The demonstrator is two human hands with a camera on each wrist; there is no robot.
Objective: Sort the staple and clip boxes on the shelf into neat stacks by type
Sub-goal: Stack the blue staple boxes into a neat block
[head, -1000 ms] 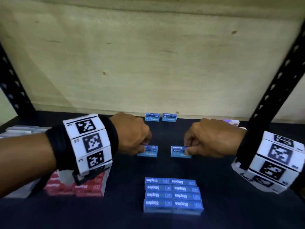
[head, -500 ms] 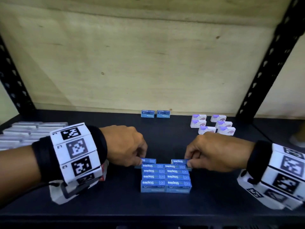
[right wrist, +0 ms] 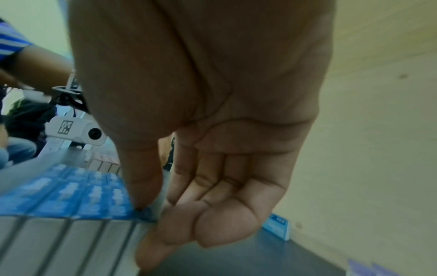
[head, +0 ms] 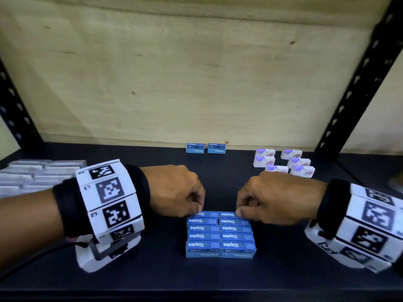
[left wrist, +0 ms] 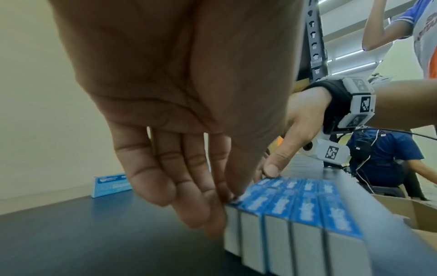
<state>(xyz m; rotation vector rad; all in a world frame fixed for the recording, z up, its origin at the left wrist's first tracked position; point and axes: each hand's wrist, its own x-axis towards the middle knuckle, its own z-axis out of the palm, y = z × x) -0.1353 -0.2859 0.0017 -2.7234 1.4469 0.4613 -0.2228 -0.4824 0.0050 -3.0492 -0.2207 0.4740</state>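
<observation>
Head view: the blue staple block [head: 220, 234], two columns of boxes standing on edge, sits on the dark shelf [head: 152, 269] towards its front edge. The left hand [head: 174, 190] and right hand [head: 274, 197] meet at the block's far side, each pinching one blue box of the rearmost row, the left box [head: 206, 214] and the right box [head: 227, 214], seemingly to seat both flush against the block so the rows stay square. Behind the block, by the back wall, stand two loose staple boxes [head: 206, 148], probably next to be added. Behind and to the right of the block lie the purple-and-white boxes [head: 285, 162]; behind and to its left, a pale grey group [head: 32, 173].

Left wrist view: the left fingers [left wrist: 189, 186] curl down against the block's end box, a contact the head view hides under the knuckles; the thumb tip is out of sight. A bystander is visible beyond the shelf.

Right wrist view: thumb on top, fingers [right wrist: 212, 214] behind, the right hand clamps the box at the block's corner, which shows the pinch plainly.
</observation>
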